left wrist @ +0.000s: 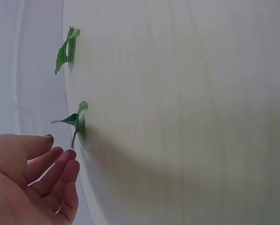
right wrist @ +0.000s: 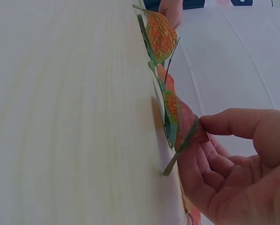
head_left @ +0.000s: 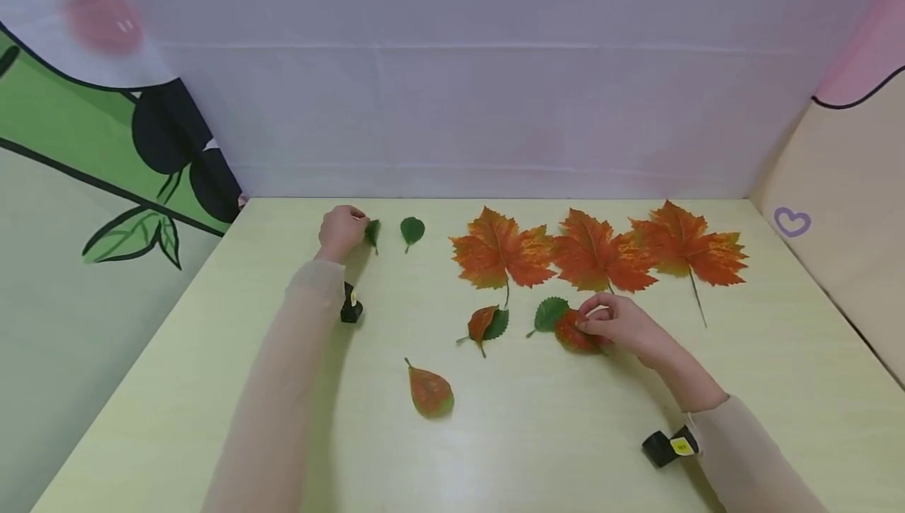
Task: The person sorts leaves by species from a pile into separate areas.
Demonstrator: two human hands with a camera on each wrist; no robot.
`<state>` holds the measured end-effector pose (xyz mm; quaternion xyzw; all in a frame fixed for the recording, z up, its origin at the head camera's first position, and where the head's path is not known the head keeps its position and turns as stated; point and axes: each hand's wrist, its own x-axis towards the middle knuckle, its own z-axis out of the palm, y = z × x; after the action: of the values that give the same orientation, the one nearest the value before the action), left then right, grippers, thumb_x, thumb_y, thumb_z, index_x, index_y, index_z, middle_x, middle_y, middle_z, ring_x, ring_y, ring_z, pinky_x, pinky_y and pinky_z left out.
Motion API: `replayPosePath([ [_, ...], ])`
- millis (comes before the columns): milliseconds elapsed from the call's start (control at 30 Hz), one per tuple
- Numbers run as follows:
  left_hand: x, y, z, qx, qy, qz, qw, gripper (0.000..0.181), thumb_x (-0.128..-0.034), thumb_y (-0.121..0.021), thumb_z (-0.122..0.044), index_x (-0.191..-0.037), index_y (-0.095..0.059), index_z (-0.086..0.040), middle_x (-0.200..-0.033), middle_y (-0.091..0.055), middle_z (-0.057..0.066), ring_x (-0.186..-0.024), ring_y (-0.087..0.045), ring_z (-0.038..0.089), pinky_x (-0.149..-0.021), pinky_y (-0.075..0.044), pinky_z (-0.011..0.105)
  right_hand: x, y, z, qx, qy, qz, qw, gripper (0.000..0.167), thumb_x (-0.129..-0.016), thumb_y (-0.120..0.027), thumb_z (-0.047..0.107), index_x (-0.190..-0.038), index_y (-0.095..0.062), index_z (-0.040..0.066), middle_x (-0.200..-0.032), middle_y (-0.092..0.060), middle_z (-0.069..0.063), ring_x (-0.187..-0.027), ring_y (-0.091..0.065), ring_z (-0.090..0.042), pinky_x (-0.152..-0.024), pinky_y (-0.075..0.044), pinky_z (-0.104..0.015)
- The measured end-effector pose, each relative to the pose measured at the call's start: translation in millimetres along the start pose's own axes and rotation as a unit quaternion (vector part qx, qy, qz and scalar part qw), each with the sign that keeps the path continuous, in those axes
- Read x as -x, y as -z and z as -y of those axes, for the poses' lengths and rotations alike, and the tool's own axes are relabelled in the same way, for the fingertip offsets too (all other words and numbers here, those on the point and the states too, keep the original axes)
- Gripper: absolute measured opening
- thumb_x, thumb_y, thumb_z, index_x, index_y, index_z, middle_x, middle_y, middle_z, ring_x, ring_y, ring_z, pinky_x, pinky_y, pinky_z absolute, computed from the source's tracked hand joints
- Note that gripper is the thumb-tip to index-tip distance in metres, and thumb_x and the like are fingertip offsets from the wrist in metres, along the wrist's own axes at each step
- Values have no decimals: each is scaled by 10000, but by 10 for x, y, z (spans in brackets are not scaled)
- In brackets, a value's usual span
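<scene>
At the far left of the table, my left hand (head_left: 342,230) is beside a small green leaf (head_left: 372,236). In the left wrist view its thumb and loosely bent fingers (left wrist: 70,174) stand apart, with that leaf (left wrist: 76,121) just beyond the tips. A second green leaf (head_left: 412,231) lies to its right. My right hand (head_left: 625,327) pinches a red-orange leaf (head_left: 578,332) between thumb and fingers. This leaf, curled in the right wrist view (right wrist: 186,122), overlaps a green leaf (head_left: 548,314). To the left, another red-orange leaf (head_left: 481,324) lies over a green one (head_left: 498,324).
Three large orange maple leaves (head_left: 503,250) (head_left: 597,252) (head_left: 689,246) lie in a row along the back right. A single red-orange leaf (head_left: 430,393) rests nearer the front. Behind the pale table (head_left: 537,450) rises a cloth backdrop (head_left: 495,120).
</scene>
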<state>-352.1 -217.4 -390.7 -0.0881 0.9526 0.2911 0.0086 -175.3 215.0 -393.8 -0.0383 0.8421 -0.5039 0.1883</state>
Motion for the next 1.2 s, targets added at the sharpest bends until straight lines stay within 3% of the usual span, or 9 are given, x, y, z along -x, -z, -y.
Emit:
replayPosePath([
  [300, 167, 130, 24, 416, -455, 55, 9981, 309, -926, -478, -216, -1136, -584, -16, -1140, -579, 178, -1012, -536, 319, -864, -419, 441, 22, 33, 1, -122, 313, 143, 9993, 289, -853, -621, 189, -1001, -503, -29, -748, -618, -13, -659, -518, -130, -586, -431, -251],
  [533, 336, 200, 13, 569, -667, 403, 9953, 294, -923, -496, -212, -1121, -587, -15, -1118, -583, 175, -997, -529, 296, -857, -421, 416, 18, 3, 36, -76, 45, 94, 9999, 299, -867, -604, 150, -1057, -495, -53, -787, -624, -24, -682, -520, -127, -593, -434, -250],
  [833, 717, 190, -33, 641, -1062, 1099, 9862, 289, -910, -533, -201, -1133, -582, -24, -1084, -589, 166, -932, -570, 310, -761, -445, 356, 22, -37, 21, -106, 151, 221, 9996, 288, -867, -611, 154, -1037, -498, -49, -788, -637, -20, -681, -539, -123, -607, -451, -250],
  [967, 883, 164, -43, 578, -1219, 1276, 9826, 273, -896, -559, -205, -1110, -601, -42, -1058, -606, 134, -918, -562, 271, -757, -444, 344, 24, -47, 9, -151, 208, 291, 9992, 283, -868, -608, 144, -1032, -495, -58, -781, -642, -25, -673, -536, -121, -600, -451, -244],
  [1200, 1191, 139, -132, 313, -1748, 1503, 9726, 234, -875, -590, -190, -1053, -632, -45, -967, -631, 81, -870, -560, 218, -738, -445, 331, 50, -58, 25, -152, 203, 304, 9992, 272, -870, -603, 128, -1035, -496, -61, -763, -636, -19, -652, -519, -122, -587, -443, -247],
])
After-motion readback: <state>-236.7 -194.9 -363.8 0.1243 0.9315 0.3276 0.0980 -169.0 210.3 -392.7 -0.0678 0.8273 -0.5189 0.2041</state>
